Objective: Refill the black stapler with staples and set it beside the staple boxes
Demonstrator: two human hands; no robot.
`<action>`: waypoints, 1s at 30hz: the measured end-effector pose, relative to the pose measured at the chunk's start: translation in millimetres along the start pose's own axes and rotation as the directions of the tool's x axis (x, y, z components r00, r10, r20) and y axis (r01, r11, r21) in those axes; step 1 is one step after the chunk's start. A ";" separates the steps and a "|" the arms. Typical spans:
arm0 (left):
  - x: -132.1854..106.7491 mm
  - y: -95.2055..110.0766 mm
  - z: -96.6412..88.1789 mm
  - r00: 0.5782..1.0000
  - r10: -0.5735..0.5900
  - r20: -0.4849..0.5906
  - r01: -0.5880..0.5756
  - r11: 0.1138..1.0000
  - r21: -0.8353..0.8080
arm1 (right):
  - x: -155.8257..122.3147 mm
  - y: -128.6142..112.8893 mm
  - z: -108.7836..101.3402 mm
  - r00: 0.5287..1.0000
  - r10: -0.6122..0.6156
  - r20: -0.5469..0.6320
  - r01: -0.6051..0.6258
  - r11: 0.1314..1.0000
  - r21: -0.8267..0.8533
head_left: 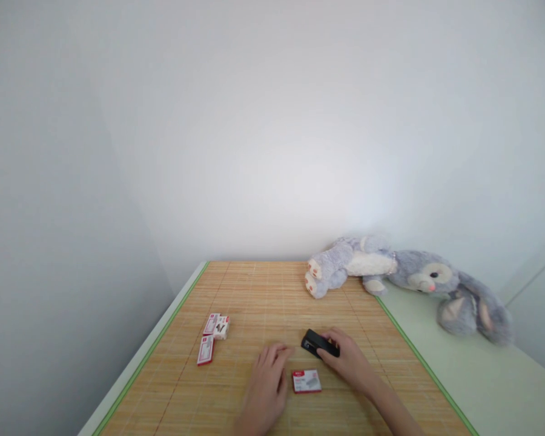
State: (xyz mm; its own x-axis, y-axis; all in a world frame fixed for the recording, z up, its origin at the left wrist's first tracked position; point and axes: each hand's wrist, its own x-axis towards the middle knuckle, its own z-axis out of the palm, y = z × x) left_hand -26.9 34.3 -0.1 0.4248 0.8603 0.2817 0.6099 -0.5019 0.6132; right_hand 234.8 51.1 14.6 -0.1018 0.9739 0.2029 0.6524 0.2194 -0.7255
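A black stapler (317, 343) lies at a slant on the bamboo mat (263, 297). My right hand (343, 354) grips its right end between thumb and fingers. To the left, my left hand (269, 378) rests on the mat with its fingers stretched forward and nothing in it. Between the two hands, nearer to me, lies a small red and white staple box (306, 381). Neither hand appears to touch this box.
On the mat's left side sit two red and white boxes (205, 350) and a small white box (221, 328) with dark marks on top. A grey plush rabbit (372, 263) lies along the back right, against the white wall (272, 133). The mat has a green edge (163, 333).
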 end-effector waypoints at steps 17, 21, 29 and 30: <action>7.8 -5.5 -1.4 0.993 -0.074 0.097 0.089 0.983 -0.158 | -28.4 21.4 20.4 0.965 0.261 -0.012 -0.248 0.929 0.275; 7.2 -29.9 -10.6 0.990 -0.104 0.095 0.123 0.969 -0.213 | -28.8 8.1 50.5 0.949 0.314 0.024 -0.293 0.854 0.429; 11.0 -30.9 -2.2 0.992 -0.093 0.086 0.109 0.975 -0.196 | -12.6 -15.7 81.0 0.956 0.292 0.010 -0.252 0.805 0.538; 10.4 -29.8 -1.8 0.993 -0.087 0.081 0.101 0.976 -0.193 | -11.8 -15.1 81.9 0.956 0.292 0.010 -0.250 0.801 0.544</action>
State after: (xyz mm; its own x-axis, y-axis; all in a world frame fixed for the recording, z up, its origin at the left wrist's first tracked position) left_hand -41.9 58.4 -14.1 0.4231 0.8906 0.1665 0.5094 -0.3858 0.7692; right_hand 164.6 41.1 -30.7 0.0855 0.9960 -0.0241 0.1389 -0.0359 -0.9897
